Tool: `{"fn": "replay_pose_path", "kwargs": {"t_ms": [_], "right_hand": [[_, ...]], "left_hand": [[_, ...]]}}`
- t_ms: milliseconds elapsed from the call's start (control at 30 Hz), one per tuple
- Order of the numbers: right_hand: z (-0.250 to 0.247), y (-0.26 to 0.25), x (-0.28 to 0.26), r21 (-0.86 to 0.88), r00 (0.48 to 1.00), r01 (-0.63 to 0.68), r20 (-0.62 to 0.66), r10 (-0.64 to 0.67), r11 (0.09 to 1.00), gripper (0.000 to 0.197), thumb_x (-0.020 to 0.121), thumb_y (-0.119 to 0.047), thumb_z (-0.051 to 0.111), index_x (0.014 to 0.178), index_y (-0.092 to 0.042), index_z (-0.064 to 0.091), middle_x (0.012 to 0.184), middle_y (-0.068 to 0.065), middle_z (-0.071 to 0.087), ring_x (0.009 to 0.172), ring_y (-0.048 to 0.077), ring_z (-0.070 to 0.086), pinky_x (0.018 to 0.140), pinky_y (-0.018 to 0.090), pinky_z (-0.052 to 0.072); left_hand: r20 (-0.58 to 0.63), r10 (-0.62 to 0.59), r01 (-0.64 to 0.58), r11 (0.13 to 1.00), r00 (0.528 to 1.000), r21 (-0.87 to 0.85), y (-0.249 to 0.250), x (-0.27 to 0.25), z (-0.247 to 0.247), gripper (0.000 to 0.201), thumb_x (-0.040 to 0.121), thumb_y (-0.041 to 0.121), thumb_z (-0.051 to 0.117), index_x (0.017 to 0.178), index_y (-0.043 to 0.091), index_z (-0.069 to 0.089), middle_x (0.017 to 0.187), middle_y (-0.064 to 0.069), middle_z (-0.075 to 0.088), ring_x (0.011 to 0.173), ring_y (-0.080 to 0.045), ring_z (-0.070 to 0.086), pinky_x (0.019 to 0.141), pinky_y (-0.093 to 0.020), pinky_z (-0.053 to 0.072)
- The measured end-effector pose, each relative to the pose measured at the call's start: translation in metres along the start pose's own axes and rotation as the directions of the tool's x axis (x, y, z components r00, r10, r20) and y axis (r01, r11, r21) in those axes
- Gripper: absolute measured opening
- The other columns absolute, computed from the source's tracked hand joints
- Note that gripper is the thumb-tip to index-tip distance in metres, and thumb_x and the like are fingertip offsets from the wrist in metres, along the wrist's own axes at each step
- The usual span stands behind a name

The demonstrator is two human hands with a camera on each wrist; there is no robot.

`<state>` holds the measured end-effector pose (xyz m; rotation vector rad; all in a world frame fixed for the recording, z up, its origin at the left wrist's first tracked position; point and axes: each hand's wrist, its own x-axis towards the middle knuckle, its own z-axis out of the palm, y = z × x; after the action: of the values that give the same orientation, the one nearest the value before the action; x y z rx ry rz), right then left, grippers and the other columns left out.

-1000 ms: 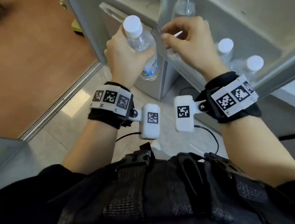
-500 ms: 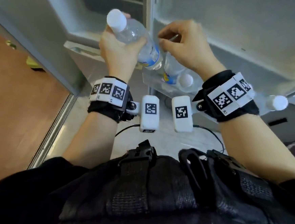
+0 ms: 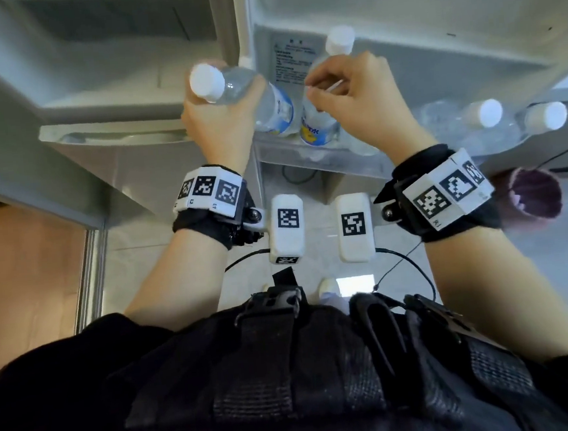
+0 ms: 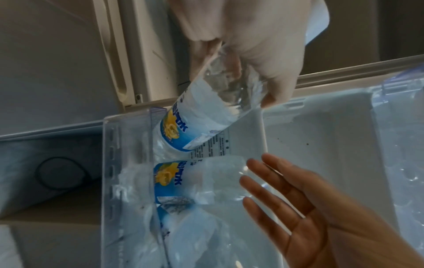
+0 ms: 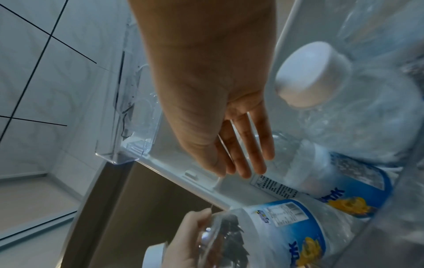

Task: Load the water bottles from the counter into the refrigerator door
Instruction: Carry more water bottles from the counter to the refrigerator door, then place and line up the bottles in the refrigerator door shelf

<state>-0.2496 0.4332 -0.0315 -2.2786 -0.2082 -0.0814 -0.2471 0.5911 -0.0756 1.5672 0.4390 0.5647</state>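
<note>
The left hand [image 3: 221, 125] grips a tilted water bottle [image 3: 260, 105], its base now dipping into the door bin [image 3: 322, 158] at twelve o'clock, beside a standing bottle [image 3: 323, 123]. The right hand [image 3: 365, 103], fingers loose, has let go.

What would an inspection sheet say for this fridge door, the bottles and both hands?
Surface: clear door bin, bottles standing in it.
Job's things: tilted bottle with its base entering the bin at the end nearest the hinge; second bottle upright beside it; two more capped bottles further along the door.
Clutter: purple object beyond the right wrist, unclear what.
Hands: left hand grips the tilted bottle near its neck; right hand empty, fingers straight beside the second bottle.
Cables: black cable from the wrist cameras; another loops on the floor under the bin.
Surroundings: open fridge, printed label on the door liner, tiled floor.
</note>
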Motion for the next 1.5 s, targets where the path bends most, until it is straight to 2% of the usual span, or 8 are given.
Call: {"fn": "replay_pose_path", "kwargs": {"t_ms": [167,300,400,600,800,1033,1100,1500], "right_hand": [[0.003,0.007,-0.006,0.009,0.998,-0.049,-0.046,0.049,0.999,0.018,0.080,-0.018,0.060,0.093,-0.011,0.070,0.078,-0.003,0.064,0.064,-0.001,0.059,0.079,0.024,0.054],[0.001,0.017,-0.011,-0.015,0.994,-0.067,-0.090,0.066,0.998,0.016,0.082,-0.017,0.061,0.094,-0.011,0.071,0.079,-0.004,0.064,0.060,-0.011,0.055,0.073,0.013,0.050],[-0.004,0.023,-0.016,-0.015,0.988,-0.078,-0.132,0.075,0.997,0.016,0.082,-0.017,0.061,0.094,-0.012,0.071,0.080,-0.004,0.065,0.059,-0.010,0.055,0.072,0.010,0.050],[-0.005,0.020,-0.019,-0.006,0.990,-0.019,-0.143,0.018,1.000,0.017,0.083,-0.016,0.060,0.095,-0.010,0.071,0.083,-0.002,0.066,0.067,-0.004,0.058,0.076,0.015,0.054],[-0.016,0.018,-0.031,0.013,0.992,0.039,-0.123,-0.037,0.999,0.016,0.083,-0.014,0.059,0.094,-0.011,0.071,0.082,-0.003,0.067,0.068,0.000,0.060,0.075,0.013,0.053],[-0.064,0.027,-0.072,0.063,0.986,0.108,-0.132,-0.099,0.992,0.018,0.082,-0.012,0.056,0.091,-0.007,0.071,0.078,-0.001,0.067,0.074,0.015,0.067,0.077,0.026,0.057],[-0.083,0.038,-0.086,0.070,0.981,0.105,-0.174,-0.091,0.992,0.018,0.081,-0.013,0.056,0.090,-0.007,0.071,0.078,-0.001,0.067,0.074,0.017,0.068,0.075,0.028,0.057],[-0.148,0.112,-0.136,0.051,0.889,-0.114,-0.441,0.125,0.992,0.025,0.076,-0.026,0.062,0.099,-0.016,0.064,0.099,0.002,0.059,0.076,0.016,0.058,0.066,0.023,0.045]], "left_hand": [[0.155,-0.006,-0.004,0.998,0.988,0.066,-0.021,-0.011,0.003,0.032,0.057,0.040,0.078,0.077,0.034,0.055,0.079,0.011,0.062,0.077,-0.011,0.060,0.078,-0.033,0.054],[0.286,0.010,-0.052,0.989,0.958,0.141,-0.039,-0.021,0.010,0.040,0.066,0.031,0.079,0.100,0.020,0.063,0.105,-0.001,0.062,0.094,-0.010,0.056,0.078,0.002,0.038],[0.303,0.002,-0.050,0.987,0.953,0.150,-0.042,-0.024,0.006,0.043,0.066,0.029,0.079,0.104,0.021,0.063,0.107,0.001,0.059,0.094,-0.004,0.053,0.076,0.007,0.034],[0.316,0.046,-0.087,0.989,0.948,0.116,-0.033,-0.025,-0.006,0.056,0.062,0.020,0.082,0.112,0.011,0.058,0.115,-0.005,0.062,0.106,-0.013,0.058,0.093,-0.015,0.046],[0.195,0.215,-0.242,0.962,0.957,0.127,-0.007,-0.041,-0.004,0.040,0.069,0.029,0.071,0.104,0.012,0.062,0.106,-0.003,0.065,0.100,-0.015,0.059,0.085,-0.012,0.043],[0.235,0.458,-0.501,0.847,0.858,0.178,0.032,-0.092,0.034,0.016,0.076,0.021,0.063,0.086,0.010,0.067,0.095,-0.005,0.070,0.106,-0.026,0.059,0.100,-0.030,0.043],[0.296,0.467,-0.521,0.843,0.833,0.136,0.042,-0.115,0.050,0.014,0.076,0.018,0.061,0.085,0.009,0.067,0.092,-0.003,0.069,0.101,-0.019,0.059,0.095,-0.020,0.040],[0.617,0.250,-0.419,0.897,0.746,0.143,0.052,-0.187,0.108,0.031,0.070,0.013,0.071,0.101,0.015,0.066,0.099,0.007,0.057,0.097,-0.010,0.058,0.079,-0.027,0.056]]}}
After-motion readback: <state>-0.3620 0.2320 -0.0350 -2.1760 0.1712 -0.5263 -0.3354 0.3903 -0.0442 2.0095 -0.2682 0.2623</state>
